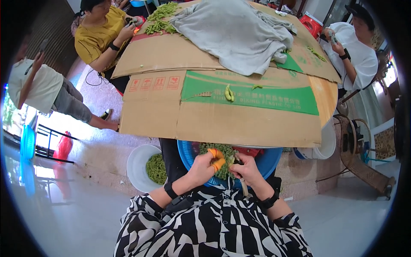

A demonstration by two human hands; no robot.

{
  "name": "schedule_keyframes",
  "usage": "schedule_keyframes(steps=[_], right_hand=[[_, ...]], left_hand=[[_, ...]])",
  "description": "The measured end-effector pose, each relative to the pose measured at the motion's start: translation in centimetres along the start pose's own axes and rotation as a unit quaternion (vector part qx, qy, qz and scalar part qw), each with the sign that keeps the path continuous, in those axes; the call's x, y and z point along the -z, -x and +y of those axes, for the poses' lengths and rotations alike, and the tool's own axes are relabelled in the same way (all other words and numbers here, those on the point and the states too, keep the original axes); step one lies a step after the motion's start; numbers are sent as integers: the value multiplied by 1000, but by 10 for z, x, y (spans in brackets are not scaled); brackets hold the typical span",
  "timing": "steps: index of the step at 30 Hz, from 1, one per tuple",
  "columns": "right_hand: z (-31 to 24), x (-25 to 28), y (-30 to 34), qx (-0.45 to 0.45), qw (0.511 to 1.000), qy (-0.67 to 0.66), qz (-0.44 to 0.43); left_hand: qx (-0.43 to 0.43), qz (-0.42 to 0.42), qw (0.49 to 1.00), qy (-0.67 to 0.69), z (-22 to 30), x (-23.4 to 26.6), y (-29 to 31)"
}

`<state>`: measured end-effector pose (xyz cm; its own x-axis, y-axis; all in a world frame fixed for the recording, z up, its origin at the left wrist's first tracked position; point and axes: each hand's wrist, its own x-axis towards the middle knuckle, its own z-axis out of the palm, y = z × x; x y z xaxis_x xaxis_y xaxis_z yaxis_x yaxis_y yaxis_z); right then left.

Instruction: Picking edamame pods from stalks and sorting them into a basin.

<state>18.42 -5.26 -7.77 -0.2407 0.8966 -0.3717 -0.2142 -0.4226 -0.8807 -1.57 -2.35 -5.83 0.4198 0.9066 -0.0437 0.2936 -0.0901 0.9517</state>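
Head view: my left hand (pixel 204 166) curls, its hold unclear; my right hand (pixel 249 171) pinches a likely pod (pixel 231 160) over the blue basin (pixel 185 158); apparently shelling, next wanting a thumb push.

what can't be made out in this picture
All in the head view:
Whatever the grey cloth covers: hidden by its folds.
The far side of the blue basin: hidden by the cardboard.
What lies between the left hand and right hand: too small to tell.
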Motion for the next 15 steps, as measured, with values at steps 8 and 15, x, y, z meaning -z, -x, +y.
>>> schedule_keyframes(steps=[8, 15], right_hand=[[-15, -4, 4, -3, 998, -53, 20], [-7, -1, 0, 23, 1000, -13, 10]], left_hand=[[72, -37, 972, 222, -11, -27, 4], [-47, 42, 997, 55, -8, -30, 2]])
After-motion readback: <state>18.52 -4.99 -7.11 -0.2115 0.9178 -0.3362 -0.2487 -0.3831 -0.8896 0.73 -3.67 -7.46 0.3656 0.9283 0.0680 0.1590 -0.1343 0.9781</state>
